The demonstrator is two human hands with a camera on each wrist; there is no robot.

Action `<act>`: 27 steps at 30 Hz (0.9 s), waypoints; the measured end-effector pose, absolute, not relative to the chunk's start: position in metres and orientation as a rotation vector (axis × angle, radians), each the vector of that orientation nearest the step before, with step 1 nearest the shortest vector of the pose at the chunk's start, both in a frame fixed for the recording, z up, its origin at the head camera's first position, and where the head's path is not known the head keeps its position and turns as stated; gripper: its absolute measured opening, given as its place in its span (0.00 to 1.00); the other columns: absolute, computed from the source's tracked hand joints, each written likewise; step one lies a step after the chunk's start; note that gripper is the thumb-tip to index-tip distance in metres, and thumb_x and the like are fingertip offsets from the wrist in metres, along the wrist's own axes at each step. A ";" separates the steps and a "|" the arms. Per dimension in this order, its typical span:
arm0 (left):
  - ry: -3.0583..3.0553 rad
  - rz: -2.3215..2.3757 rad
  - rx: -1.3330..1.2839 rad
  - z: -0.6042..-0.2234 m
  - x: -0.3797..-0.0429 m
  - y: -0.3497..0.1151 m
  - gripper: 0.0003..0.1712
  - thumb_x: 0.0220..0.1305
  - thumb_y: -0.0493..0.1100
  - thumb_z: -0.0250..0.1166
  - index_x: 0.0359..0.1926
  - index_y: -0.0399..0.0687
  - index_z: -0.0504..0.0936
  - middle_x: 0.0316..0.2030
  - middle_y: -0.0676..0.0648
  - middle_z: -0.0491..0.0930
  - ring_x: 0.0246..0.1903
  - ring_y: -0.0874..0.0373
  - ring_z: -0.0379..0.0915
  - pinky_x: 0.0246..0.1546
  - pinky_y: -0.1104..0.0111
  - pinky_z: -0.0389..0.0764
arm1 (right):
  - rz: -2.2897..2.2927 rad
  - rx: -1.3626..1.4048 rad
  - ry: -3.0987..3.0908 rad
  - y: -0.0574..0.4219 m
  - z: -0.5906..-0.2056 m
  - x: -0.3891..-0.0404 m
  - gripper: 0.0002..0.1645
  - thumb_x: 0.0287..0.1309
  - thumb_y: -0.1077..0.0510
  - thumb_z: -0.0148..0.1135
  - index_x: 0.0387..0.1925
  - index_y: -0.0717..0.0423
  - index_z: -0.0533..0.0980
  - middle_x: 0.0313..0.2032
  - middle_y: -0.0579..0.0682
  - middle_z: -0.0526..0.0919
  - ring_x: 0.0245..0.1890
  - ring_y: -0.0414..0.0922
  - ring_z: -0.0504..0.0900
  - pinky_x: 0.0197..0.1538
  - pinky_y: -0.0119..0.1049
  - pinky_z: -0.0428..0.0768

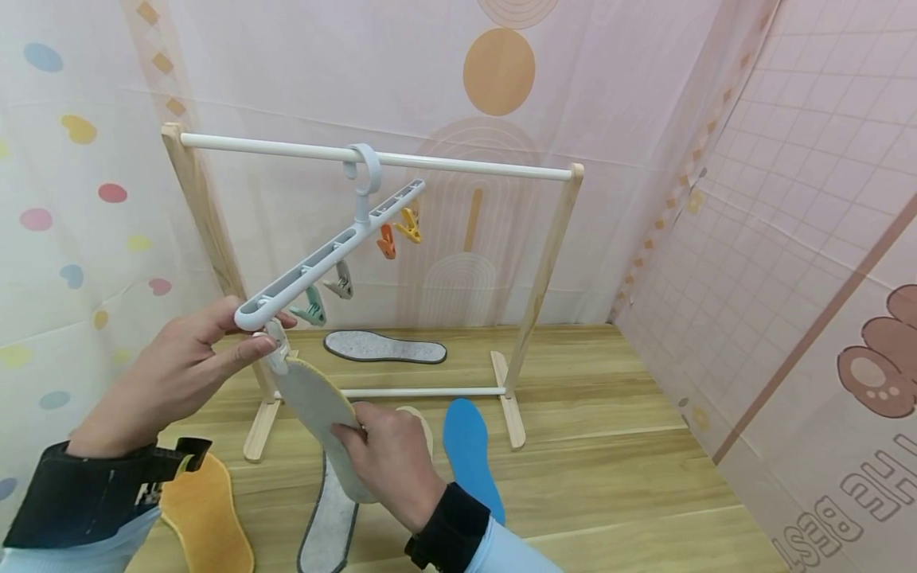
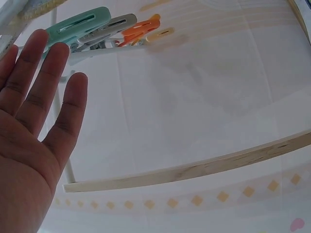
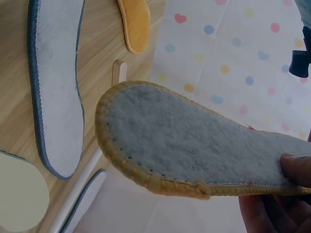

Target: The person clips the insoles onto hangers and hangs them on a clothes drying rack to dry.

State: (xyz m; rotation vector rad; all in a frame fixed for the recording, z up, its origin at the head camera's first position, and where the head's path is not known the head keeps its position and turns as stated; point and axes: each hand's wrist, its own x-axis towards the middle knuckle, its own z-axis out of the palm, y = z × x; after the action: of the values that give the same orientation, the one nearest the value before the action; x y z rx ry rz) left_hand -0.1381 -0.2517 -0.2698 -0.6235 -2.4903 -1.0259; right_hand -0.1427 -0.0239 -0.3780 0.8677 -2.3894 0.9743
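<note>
My left hand [image 1: 172,366] pinches a white clothespin [image 1: 278,348] under the near end of a pale hanger [image 1: 325,259]. The top of an insole [image 1: 311,410], grey-faced with a yellow edge, is at the clothespin's mouth; whether it is clamped I cannot tell. My right hand [image 1: 397,458] grips this insole lower down, thumb on the grey face, as the right wrist view also shows. Farther along the hanger hang a green clothespin [image 1: 310,307], a grey one [image 1: 342,280], an orange one [image 1: 387,242] and a yellow one [image 1: 409,226].
The hanger hooks over the white top bar [image 1: 473,165] of a wooden-legged rack. On the wooden surface lie a yellow-orange insole [image 1: 208,509], a blue insole [image 1: 469,454], a near grey insole [image 1: 329,521], a far grey insole [image 1: 387,347] and a partly hidden cream insole [image 1: 421,422].
</note>
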 end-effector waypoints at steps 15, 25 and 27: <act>-2.475 -1.039 -0.632 -0.271 -0.138 -0.251 0.18 0.69 0.37 0.64 0.57 0.55 0.79 0.47 0.61 0.82 0.49 0.71 0.72 0.46 0.75 0.68 | 0.915 0.901 -2.374 -0.026 -0.374 -0.141 0.08 0.62 0.55 0.69 0.40 0.54 0.84 0.34 0.45 0.89 0.31 0.30 0.84 0.31 0.17 0.75; -2.475 -1.072 -0.593 -0.275 -0.136 -0.254 0.19 0.68 0.37 0.64 0.58 0.55 0.79 0.48 0.60 0.81 0.50 0.71 0.71 0.46 0.74 0.68 | 0.924 0.914 -2.387 -0.028 -0.376 -0.141 0.10 0.63 0.53 0.68 0.40 0.55 0.83 0.34 0.45 0.88 0.30 0.29 0.84 0.29 0.15 0.73; -2.468 -1.071 -0.585 -0.276 -0.136 -0.255 0.18 0.68 0.37 0.64 0.58 0.54 0.79 0.48 0.62 0.81 0.49 0.72 0.72 0.45 0.76 0.68 | 0.919 0.913 -2.391 -0.028 -0.376 -0.141 0.10 0.63 0.52 0.68 0.39 0.55 0.83 0.34 0.45 0.88 0.29 0.29 0.84 0.29 0.15 0.73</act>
State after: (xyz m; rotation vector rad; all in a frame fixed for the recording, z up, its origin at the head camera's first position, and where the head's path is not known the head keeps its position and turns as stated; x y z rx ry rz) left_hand -0.1356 -0.2554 -0.2757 -0.5846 -2.4683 -1.0706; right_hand -0.1411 -0.0277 -0.3760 0.9134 -2.3907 0.9195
